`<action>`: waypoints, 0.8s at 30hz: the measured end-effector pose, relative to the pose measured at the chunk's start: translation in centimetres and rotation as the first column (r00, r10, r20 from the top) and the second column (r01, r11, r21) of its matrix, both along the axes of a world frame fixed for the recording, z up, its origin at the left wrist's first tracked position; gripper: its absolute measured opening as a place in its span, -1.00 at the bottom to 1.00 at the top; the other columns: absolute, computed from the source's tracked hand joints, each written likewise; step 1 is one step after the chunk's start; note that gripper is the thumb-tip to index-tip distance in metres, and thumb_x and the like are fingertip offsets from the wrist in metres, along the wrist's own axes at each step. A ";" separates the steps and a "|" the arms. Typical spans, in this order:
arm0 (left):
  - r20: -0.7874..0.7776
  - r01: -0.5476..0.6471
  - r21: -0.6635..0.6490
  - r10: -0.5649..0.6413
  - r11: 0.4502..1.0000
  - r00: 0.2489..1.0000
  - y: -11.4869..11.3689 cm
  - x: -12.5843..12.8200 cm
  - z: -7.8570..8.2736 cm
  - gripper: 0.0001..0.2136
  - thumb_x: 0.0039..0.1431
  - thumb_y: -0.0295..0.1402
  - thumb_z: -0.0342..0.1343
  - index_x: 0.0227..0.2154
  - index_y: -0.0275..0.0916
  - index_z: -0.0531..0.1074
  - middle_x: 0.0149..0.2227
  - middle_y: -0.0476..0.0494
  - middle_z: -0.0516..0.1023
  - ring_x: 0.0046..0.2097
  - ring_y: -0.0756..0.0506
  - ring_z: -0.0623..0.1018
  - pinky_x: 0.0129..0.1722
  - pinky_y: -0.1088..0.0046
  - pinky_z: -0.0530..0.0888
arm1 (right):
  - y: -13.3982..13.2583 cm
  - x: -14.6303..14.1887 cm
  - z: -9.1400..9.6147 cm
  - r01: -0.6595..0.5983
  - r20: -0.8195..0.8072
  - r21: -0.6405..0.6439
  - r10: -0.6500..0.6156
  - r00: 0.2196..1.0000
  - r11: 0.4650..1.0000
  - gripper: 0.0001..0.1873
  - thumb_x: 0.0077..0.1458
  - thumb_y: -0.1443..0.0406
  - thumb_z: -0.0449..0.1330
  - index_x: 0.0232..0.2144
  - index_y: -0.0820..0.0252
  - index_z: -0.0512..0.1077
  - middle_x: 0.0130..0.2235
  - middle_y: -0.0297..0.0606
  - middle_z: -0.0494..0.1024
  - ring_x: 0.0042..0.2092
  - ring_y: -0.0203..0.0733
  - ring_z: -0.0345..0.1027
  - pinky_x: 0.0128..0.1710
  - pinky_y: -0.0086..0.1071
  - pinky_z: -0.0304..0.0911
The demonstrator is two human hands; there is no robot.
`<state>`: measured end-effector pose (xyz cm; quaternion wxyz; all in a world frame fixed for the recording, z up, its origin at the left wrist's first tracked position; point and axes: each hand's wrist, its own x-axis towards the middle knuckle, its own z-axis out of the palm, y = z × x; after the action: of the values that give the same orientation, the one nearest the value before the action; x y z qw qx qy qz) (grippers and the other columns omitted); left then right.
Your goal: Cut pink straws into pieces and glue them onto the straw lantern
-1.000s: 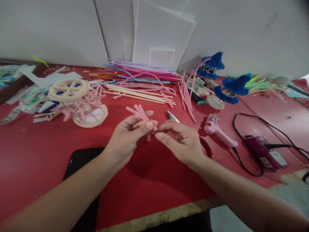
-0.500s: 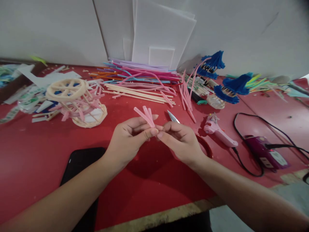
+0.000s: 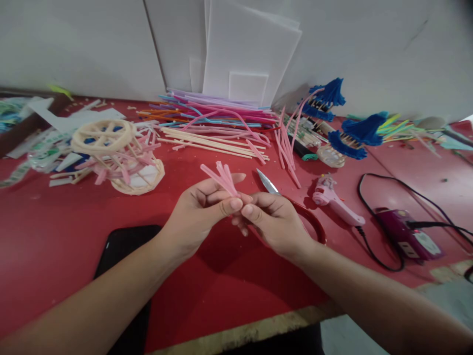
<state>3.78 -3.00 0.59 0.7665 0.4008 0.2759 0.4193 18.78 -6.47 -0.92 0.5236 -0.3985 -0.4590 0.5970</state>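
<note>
My left hand (image 3: 201,212) pinches a small bunch of short pink straw pieces (image 3: 220,176) that fan up and away from the fingers. My right hand (image 3: 275,222) meets it from the right, thumb and fingers closed on the lower end of the same bunch. Both hands hover over the red table (image 3: 55,231). Scissors (image 3: 269,183) with red handles lie just behind my right hand, partly hidden by it.
A cream wheel frame with pink straw bits (image 3: 118,155) stands left. Long coloured straws (image 3: 218,123) lie at the back under white sheets (image 3: 247,54). A pink glue gun (image 3: 334,202), purple power device (image 3: 404,234), blue tassel pieces (image 3: 360,130) and a black phone (image 3: 123,246) surround the hands.
My right hand has closed in against the left and now grips the bunch's base. The pink pieces stayed in my left hand, shifting only slightly.
</note>
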 end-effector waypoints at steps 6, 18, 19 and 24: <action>-0.047 -0.090 0.002 0.090 0.996 0.995 0.0 0.1 -0.1 -0.79 -0.06 -0.42 0.37 -0.29 -0.15 0.62 -0.47 0.02 0.67 -0.45 0.03 0.59 -0.31 0.55 0.56 | -0.5 0.1 1.3 0.043 0.273 0.209 -0.101 0.957 0.977 -0.80 0.16 0.21 0.19 -0.44 0.18 0.50 -0.47 -0.33 0.55 -0.49 -0.36 0.36 -0.50 -0.46 0.36; -0.060 -0.064 0.022 0.065 0.998 0.996 0.1 0.1 -0.3 -0.82 -0.06 -0.42 0.37 -0.32 -0.15 0.62 -0.42 0.05 0.68 -0.48 0.03 0.58 -0.45 0.53 0.59 | 0.3 0.5 0.2 -0.053 -0.177 -0.088 0.037 0.983 0.995 -0.85 0.01 0.22 0.34 -0.50 0.18 0.54 -0.49 -0.37 0.55 -0.51 -0.40 0.37 -0.51 -0.50 0.37; -0.072 -0.066 0.035 0.069 0.997 0.995 0.1 0.1 -0.3 -0.81 -0.06 -0.43 0.37 -0.31 -0.15 0.62 -0.42 0.05 0.68 -0.48 0.03 0.58 -0.45 0.52 0.60 | 0.4 0.4 0.2 -0.060 -0.205 -0.127 0.033 0.978 0.990 -0.84 -0.02 0.23 0.36 -0.51 0.19 0.53 -0.50 -0.38 0.55 -0.52 -0.41 0.37 -0.52 -0.51 0.36; -0.140 -0.099 0.088 0.110 0.991 0.984 -0.1 0.1 0.0 -0.81 -0.04 -0.45 0.35 -0.30 -0.17 0.61 -0.40 0.02 0.69 -0.41 0.05 0.60 -0.36 0.60 0.57 | 0.5 0.2 0.2 -0.053 -0.239 -0.175 0.010 0.971 0.983 -0.80 -0.06 0.23 0.38 -0.55 0.19 0.47 -0.54 -0.41 0.52 -0.50 -0.41 0.37 -0.53 -0.54 0.33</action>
<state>3.91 -3.07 0.61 0.7046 0.4457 0.3340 0.4397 19.00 -5.96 -0.68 0.5268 -0.3625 -0.3436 0.6877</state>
